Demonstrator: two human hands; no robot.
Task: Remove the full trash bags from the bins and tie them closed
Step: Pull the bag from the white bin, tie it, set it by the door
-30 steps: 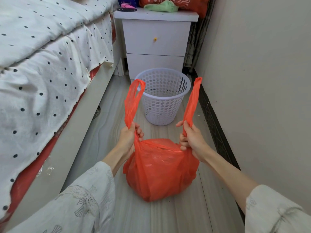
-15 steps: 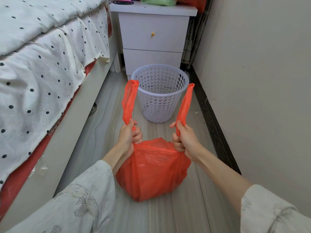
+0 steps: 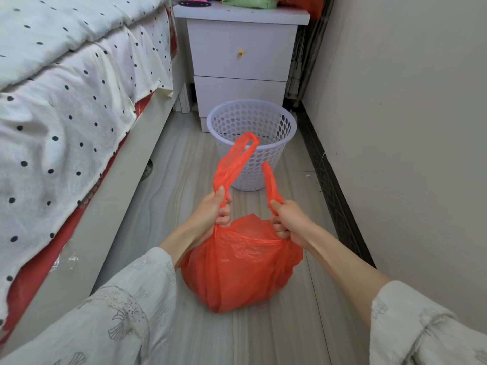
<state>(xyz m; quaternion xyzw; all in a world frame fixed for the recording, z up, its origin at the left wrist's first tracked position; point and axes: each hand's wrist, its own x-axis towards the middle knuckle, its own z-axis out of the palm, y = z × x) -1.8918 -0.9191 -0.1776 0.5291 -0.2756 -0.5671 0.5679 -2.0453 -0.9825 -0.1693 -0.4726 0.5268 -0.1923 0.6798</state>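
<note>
A full orange trash bag [image 3: 242,264] sits on the floor between my forearms. My left hand [image 3: 210,214] grips the bag's left handle loop [image 3: 235,159], which leans up and to the right. My right hand [image 3: 287,219] grips the right handle [image 3: 270,181], a shorter strip pointing up and left. The two handles tilt toward each other above the bag's mouth without touching. Just beyond stands the white perforated bin [image 3: 253,143], with no liner in it.
A bed with a dotted white cover [image 3: 66,106] runs along the left. A white nightstand [image 3: 241,61] stands behind the bin. A plain wall [image 3: 408,127] with a dark baseboard closes the right side. The wood floor strip [image 3: 184,180] between them is narrow.
Both handles, held straight up and wide apart before, now lean inward toward each other. My hands have moved closer together above the bag.
</note>
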